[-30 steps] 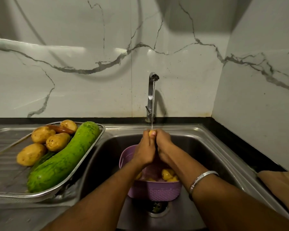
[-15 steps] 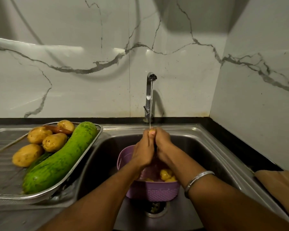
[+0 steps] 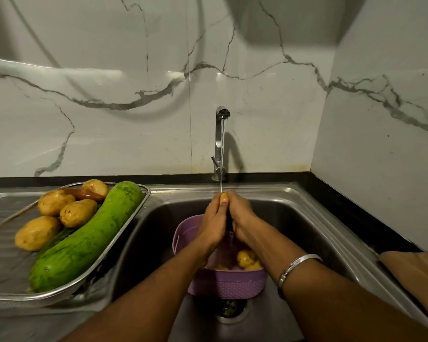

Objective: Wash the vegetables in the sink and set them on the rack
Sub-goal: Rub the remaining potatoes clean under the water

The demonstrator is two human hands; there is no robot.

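My left hand (image 3: pixel 213 219) and my right hand (image 3: pixel 241 215) are pressed together around a small yellow potato (image 3: pixel 224 196), only its tip showing, under the water stream from the tap (image 3: pixel 220 144). Below them a purple basket (image 3: pixel 223 282) stands in the steel sink (image 3: pixel 294 218) with more small potatoes (image 3: pixel 246 258) inside. On the left, a metal rack tray (image 3: pixel 124 230) holds a big green gourd (image 3: pixel 84 240), several potatoes (image 3: pixel 78 213) and a reddish-brown vegetable (image 3: pixel 84 193).
The sink drain (image 3: pixel 230 312) lies just in front of the basket. A ribbed steel draining board (image 3: pixel 0 211) runs under the tray. Marble walls close the back and right side. A brown cloth-like object (image 3: pixel 415 272) sits on the black counter at right.
Both hands stay clasped on the potato under the stream, with only slight rubbing motion. The view has shifted a little.
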